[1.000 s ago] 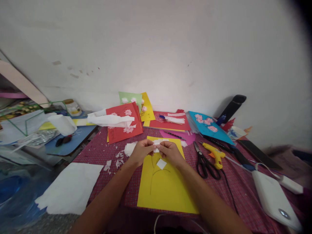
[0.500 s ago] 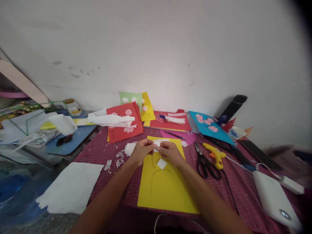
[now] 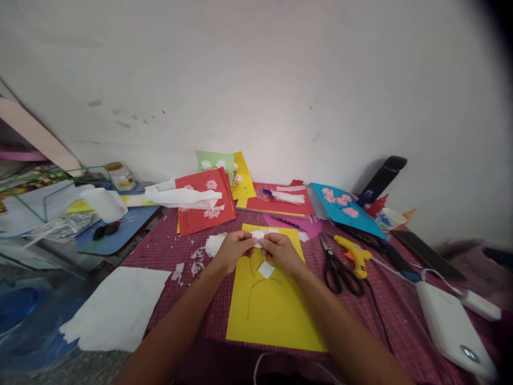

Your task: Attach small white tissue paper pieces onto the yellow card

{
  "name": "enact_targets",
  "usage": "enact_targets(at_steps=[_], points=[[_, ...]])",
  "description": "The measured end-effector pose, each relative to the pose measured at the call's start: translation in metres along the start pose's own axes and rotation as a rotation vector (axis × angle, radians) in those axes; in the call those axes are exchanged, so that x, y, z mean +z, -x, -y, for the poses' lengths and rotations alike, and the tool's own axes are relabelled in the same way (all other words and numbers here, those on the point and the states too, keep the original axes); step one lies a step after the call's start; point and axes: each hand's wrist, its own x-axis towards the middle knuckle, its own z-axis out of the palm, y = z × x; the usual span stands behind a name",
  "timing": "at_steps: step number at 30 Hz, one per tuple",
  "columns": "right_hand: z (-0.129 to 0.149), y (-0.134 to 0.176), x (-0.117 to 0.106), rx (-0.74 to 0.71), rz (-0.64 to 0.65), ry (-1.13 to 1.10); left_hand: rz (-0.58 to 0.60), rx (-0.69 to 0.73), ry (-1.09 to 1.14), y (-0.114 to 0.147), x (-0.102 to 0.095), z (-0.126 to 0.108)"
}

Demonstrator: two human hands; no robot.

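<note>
Both hands meet over the top part of a yellow sheet (image 3: pixel 276 315). My left hand (image 3: pixel 236 249) pinches one edge of a small white paper piece (image 3: pixel 258 236). The other edge is gripped between the thumb and fingers of my right hand (image 3: pixel 282 251). Just below lies a white paper square (image 3: pixel 266 270), turned like a diamond, on the sheet. Thin dark stem lines are drawn around it. More white bits lie at the sheet's top edge, partly hidden by my fingers. A white tissue stack (image 3: pixel 214 244) sits beside my left hand.
Black scissors (image 3: pixel 340 270) and a yellow glue gun (image 3: pixel 355 254) with its cord lie to the right. A white power bank (image 3: pixel 455 326) is farther right. Red card (image 3: pixel 192 219) and blue card (image 3: pixel 344 208) with pink flowers lie behind. White tissue (image 3: pixel 120 305) hangs over the left edge.
The fingers have shifted very slightly on the small white paper piece, which shows a bit differently between them. All else looks the same.
</note>
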Motion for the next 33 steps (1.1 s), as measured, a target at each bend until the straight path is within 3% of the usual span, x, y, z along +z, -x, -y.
enact_targets(at_steps=[15,21,24,29,33], points=[[0.004,0.002,0.000,0.020,0.024,-0.105,-0.022,-0.011,0.066,0.000,-0.001,-0.002],[0.006,0.005,0.005,-0.189,-0.161,0.078,-0.036,0.007,0.054,-0.001,-0.001,0.000],[0.005,0.007,0.010,-0.243,-0.135,0.160,-0.028,0.015,0.048,0.000,-0.001,-0.001],[0.002,0.004,0.009,-0.183,-0.066,0.113,-0.002,0.015,0.005,0.002,0.001,-0.003],[0.006,0.004,0.006,-0.072,-0.017,-0.009,-0.037,0.131,-0.201,0.003,0.002,-0.005]])
